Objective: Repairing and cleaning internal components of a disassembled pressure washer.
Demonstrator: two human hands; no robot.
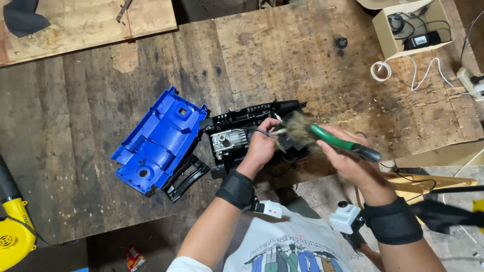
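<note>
A workshop is indicated by a scarred, stained plywood workbench (302, 60), an opened machine (242, 138), a detached blue housing (159, 141) and a yellow blower (12, 234).

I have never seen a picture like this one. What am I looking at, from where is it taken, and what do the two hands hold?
The one picture comes from a camera worn on a person's head, looking down at their own bare hands over a worn wooden workbench. The left hand pinches thin wires on an opened black plastic machine housing with a metal motor block inside. The right hand grips a green-handled paintbrush with frayed bristles held against that housing. Beside it lies a removed blue plastic cover shell. A cardboard box holding black cables stands at the far right; a yellow blower shows at the left edge.
</note>
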